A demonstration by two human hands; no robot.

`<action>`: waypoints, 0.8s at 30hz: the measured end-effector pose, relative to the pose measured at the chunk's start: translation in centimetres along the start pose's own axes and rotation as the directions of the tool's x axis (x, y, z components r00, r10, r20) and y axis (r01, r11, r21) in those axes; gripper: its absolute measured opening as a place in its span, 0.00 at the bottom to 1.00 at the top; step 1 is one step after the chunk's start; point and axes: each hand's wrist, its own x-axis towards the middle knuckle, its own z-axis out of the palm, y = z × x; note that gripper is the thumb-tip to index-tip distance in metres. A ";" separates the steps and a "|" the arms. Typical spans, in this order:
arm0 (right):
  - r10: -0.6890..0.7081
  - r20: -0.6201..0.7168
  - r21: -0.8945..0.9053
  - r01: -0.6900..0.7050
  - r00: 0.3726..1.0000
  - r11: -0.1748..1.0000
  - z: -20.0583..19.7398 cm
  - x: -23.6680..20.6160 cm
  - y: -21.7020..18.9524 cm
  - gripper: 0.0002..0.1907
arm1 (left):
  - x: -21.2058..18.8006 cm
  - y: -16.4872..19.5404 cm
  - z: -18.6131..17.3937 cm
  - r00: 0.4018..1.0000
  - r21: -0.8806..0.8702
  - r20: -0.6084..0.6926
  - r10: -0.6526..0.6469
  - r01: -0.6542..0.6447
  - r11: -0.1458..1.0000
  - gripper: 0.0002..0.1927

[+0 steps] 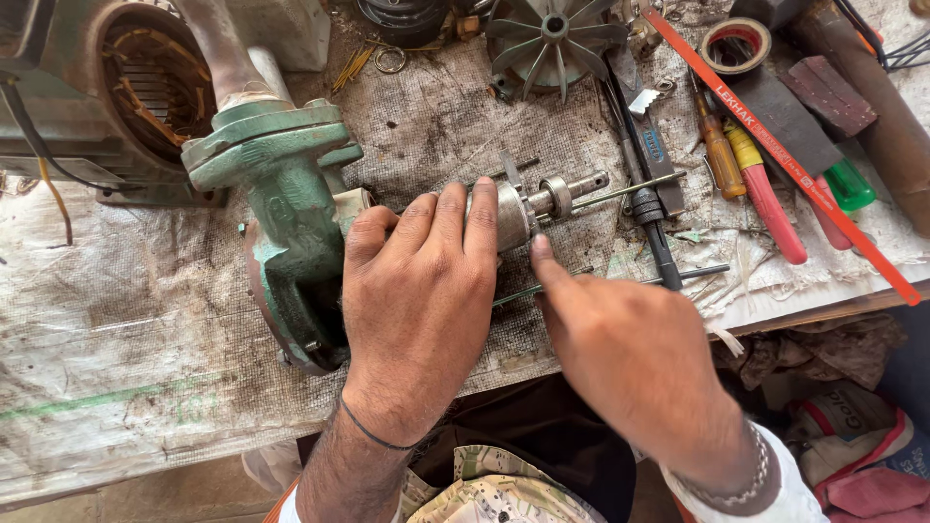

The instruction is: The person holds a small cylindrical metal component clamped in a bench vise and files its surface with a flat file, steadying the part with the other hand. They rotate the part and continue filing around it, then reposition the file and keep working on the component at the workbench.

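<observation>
— Left hand [418, 291]?
— Wrapped over the motor rotor [511, 215], just beside the green pump housing [291, 208].
— Rotor shaft [581, 186]?
— Pointing right, bearing [556, 196] seated on it, thin rod [628, 188] lying alongside.
— Right hand [635, 363]?
— Forefinger stretched to the rotor's end, touching or nearly so; hard to tell.
— Around them?
— Stator housing [145, 82] with copper windings upper left, grey cooling fan [554, 39] up top, orange hacksaw frame [785, 155], screwdrivers [722, 155], tape roll [736, 44] to the right, all on a dirty woven sheet [126, 329].
</observation>
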 end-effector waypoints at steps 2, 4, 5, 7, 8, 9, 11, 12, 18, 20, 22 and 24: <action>-0.016 0.067 -0.043 0.019 0.998 0.999 0.0 -0.1 -0.3 0.27 | 0.0 0.1 0.0 1.000 0.011 -0.013 0.003 -0.003 1.000 0.23; -0.006 0.097 -0.058 0.011 0.995 0.998 -0.1 -0.1 -0.6 0.27 | 0.0 0.0 0.0 1.000 0.020 -0.015 0.003 -0.003 1.000 0.23; 0.011 0.094 -0.053 -0.006 0.996 0.999 -0.1 0.0 -0.6 0.27 | 0.1 0.1 0.0 1.000 0.023 -0.011 0.000 0.000 1.000 0.23; 0.012 0.062 -0.045 -0.009 0.998 0.999 -0.2 0.3 -0.8 0.27 | 0.0 0.1 0.0 1.000 0.025 -0.004 -0.005 0.005 1.000 0.23; 0.000 0.031 -0.044 0.001 1.000 0.999 -0.3 0.3 -0.9 0.26 | 0.0 0.1 -0.1 1.000 0.023 -0.002 -0.003 0.003 1.000 0.23; -0.010 -0.002 -0.046 0.010 1.000 0.999 -0.4 0.3 -1.0 0.26 | 0.1 0.1 0.0 1.000 0.020 -0.003 0.001 -0.001 1.000 0.23; 0.017 0.126 -0.120 -0.002 0.992 0.993 -0.5 0.3 -1.0 0.25 | 0.0 0.1 -0.1 1.000 0.010 0.012 0.001 -0.001 1.000 0.22; 0.031 0.185 -0.160 -0.001 0.982 0.987 -0.4 0.3 -0.9 0.25 | 0.1 0.0 -0.1 1.000 0.006 0.014 -0.002 0.002 1.000 0.22; -0.001 -0.036 -0.027 0.001 0.999 1.000 0.4 -0.3 -0.5 0.26 | 0.0 0.1 0.0 1.000 0.021 -0.003 0.002 -0.002 1.000 0.23; -0.002 0.045 -0.065 0.005 0.999 0.998 0.6 -0.2 -0.4 0.26 | 0.0 0.0 0.0 1.000 0.018 -0.005 0.002 -0.002 1.000 0.23; 0.012 0.061 -0.064 -0.008 0.998 0.998 0.5 0.0 -0.4 0.26 | 0.1 0.0 0.1 1.000 0.021 -0.016 -0.003 0.003 1.000 0.23; 0.052 0.033 -0.008 -0.052 0.998 0.999 0.2 0.2 -0.5 0.24 | 0.0 0.0 0.2 1.000 0.024 -0.010 -0.002 0.003 1.000 0.22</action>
